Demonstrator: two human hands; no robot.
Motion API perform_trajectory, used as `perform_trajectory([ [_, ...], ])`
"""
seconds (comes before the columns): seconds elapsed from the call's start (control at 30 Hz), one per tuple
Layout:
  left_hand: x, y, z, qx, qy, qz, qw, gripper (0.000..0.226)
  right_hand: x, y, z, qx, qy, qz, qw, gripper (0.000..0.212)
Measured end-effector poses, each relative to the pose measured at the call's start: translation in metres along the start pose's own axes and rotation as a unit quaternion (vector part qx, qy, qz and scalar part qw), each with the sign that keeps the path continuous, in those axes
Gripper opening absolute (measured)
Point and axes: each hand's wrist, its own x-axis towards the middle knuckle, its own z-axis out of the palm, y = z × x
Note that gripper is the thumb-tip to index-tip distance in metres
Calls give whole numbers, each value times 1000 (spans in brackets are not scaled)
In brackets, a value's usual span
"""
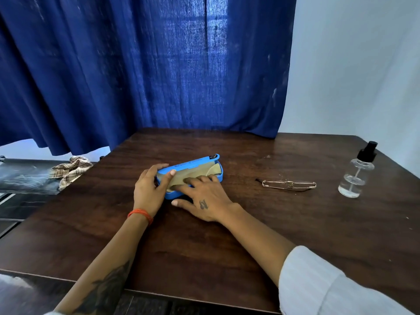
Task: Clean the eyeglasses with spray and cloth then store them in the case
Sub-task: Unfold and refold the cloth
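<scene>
Blue eyeglass case [193,165]: hard-shelled, oblong, open in front of you at the middle of the table, lid raised on the far side, long axis slanting from near left to far right. Beige cleaning cloth [193,176]: lying inside the open case, one corner folded up at its right end. Eyeglasses [289,184]: thin gold wire frame, folded flat on the table, to the right of the case. Spray bottle [356,172]: clear, black pump top, upright, partly filled, right of the eyeglasses.
</scene>
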Motion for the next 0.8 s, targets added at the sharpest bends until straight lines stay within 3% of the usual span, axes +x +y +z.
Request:
perform_trajectory([
  [0.2, 7, 4, 4, -10, 27, -56, 998, 32, 3, 0, -5, -28, -53, -9, 998, 53],
  [0.3, 5, 6, 6, 14, 39, -36, 999, 32, 0, 3, -8, 20, -52, -19, 998, 51],
  [0.4, 3, 6, 6, 34, 33, -12, 999, 32, -16, 8, -12, 138, 11, -20, 990, 50],
  [0.5, 4, 6, 6, 44, 25, -9, 999, 33, -42, 24, -23, 159, 106, 7, 982, 51],
  [0.7, 3, 6, 6, 58, -5, 12, 998, 41, -106, 80, -40, 20, 285, 75, 955, 40],
  [0.8, 2, 8, 7, 67, -25, 21, 997, 50, -133, 103, -40, -56, 289, 141, 945, 31],
])
